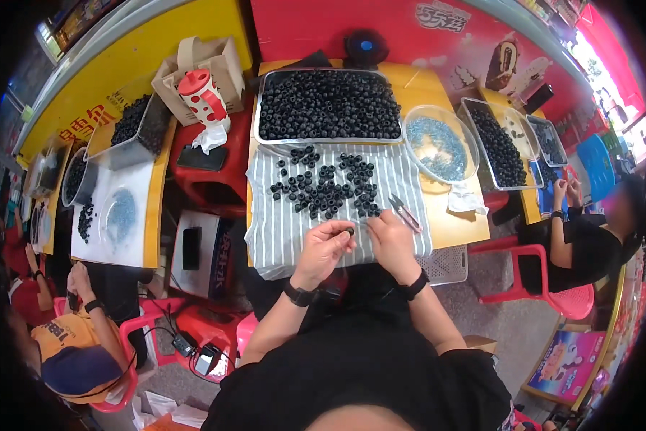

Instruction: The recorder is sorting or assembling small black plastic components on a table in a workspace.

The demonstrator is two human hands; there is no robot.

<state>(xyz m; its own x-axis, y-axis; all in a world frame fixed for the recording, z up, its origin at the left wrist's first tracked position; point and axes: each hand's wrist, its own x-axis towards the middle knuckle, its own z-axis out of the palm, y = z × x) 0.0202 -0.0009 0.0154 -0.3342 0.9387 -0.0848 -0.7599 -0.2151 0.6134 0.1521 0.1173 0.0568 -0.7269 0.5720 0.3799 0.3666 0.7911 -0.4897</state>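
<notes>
My left hand is closed in a pinch on a small black ring-shaped part, just above the front of a grey-and-white striped cloth. Close beside it, my right hand has its fingers pressed together; what they hold, if anything, is too small or hidden to make out. Thread snips with red handles lie on the cloth beside my right hand. Loose black ring-shaped parts are scattered across the cloth beyond both hands. Behind them stands a metal tray heaped with more of the same parts.
A round clear dish of pale blue bits stands right of the tray, near a crumpled tissue. To the left, a red stool bears a phone and a spotted cup. Other people sit at tables on both sides.
</notes>
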